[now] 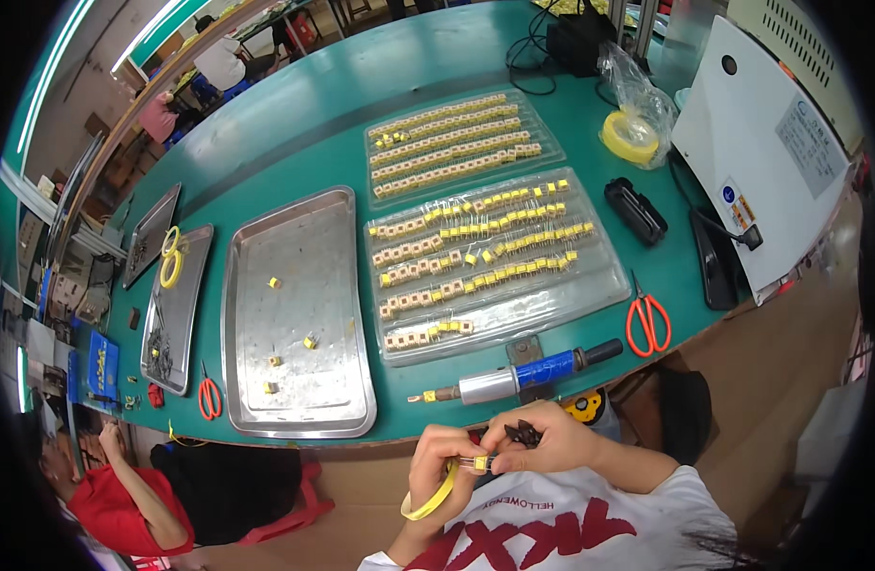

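Close to my body, in front of the table's near edge, both hands meet. My left hand [439, 468] is closed, its fingertips pinching a small yellow-wrapped coil [480, 463] with thin metal pins. A ring of yellow tape [430, 497] hangs around that same hand. Several small dark pieces [524, 435] are gathered in my right hand [557, 440], whose thumb and fingers close in beside the coil. Just beyond them lies a tool with a silver barrel and blue-wrapped handle [514, 377], with a yellow coil at its tip.
Clear plastic trays [514, 333] hold rows of yellow coils. A metal tray [359, 381] to their left carries a few loose ones. Orange-handled scissors [649, 326], a black case [636, 210] and a white machine [756, 162] stand right. A person in a red top [133, 509] sits left.
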{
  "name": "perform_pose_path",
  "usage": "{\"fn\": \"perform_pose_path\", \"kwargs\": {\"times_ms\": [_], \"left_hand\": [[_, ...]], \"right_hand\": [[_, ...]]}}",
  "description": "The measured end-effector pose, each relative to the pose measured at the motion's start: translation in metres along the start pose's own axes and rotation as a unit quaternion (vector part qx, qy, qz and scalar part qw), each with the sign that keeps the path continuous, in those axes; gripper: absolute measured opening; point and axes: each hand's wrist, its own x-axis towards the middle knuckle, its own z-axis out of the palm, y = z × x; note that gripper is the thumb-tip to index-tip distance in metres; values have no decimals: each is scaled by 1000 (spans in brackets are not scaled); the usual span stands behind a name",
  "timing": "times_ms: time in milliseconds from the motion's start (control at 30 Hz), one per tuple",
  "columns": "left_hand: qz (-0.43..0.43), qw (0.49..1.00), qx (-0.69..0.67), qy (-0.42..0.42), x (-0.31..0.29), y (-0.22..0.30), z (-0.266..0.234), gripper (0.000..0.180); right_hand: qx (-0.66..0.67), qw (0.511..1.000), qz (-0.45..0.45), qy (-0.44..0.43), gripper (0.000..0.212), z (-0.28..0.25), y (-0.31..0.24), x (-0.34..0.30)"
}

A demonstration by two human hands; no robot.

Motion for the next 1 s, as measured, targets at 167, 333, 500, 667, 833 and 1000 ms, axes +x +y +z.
{"fn": "perform_pose_path", "kwargs": {"times_ms": [167,333,500,667,833,1000], "left_hand": [[23,992,121,0,7,10,4,22],[57,985,165,9,10,3,0,23],[54,983,173,23,8,2,-1,22],[46,981,183,36,8,2,0,24],[42,973,223,34,7,4,0,24],[51,971,233,16,9,-1,0,24]], "right_hand": [[-4,1000,19,17,17,0,1,0],[-49,997,41,36,20,-1,4,1],[-23,998,51,30,20,-1,-1,1],[-5,997,62,43,22,1,8,-1],[-20,996,71,57,20,2,12,-2],[-29,996,62,55,20,0,15,-1]]}}
